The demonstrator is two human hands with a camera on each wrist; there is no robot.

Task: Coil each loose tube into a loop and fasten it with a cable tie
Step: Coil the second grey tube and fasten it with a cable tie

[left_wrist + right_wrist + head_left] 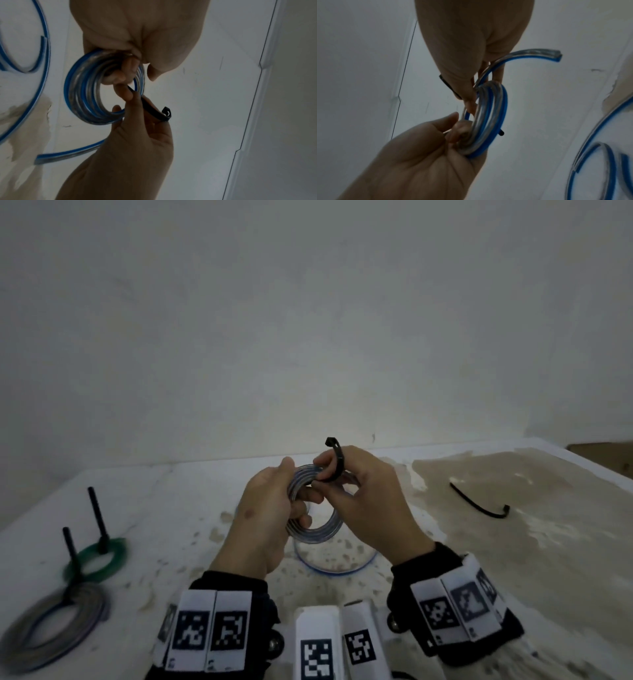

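Fingers (301,513) of the left hand (263,518) curl around the coiled blue-striped clear tube (317,530), held above the desk (479,542) at centre frame. Right hand (371,501) pinches a black cable tie (337,462) against the coil's top. Lower left lie a green coil (97,556) and a grey coil (51,628); a spare tie (479,503) lies at right.

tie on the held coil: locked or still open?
Open. The tie threads through the coil, pinched by the right hand, but its head stands free, no tail through it.
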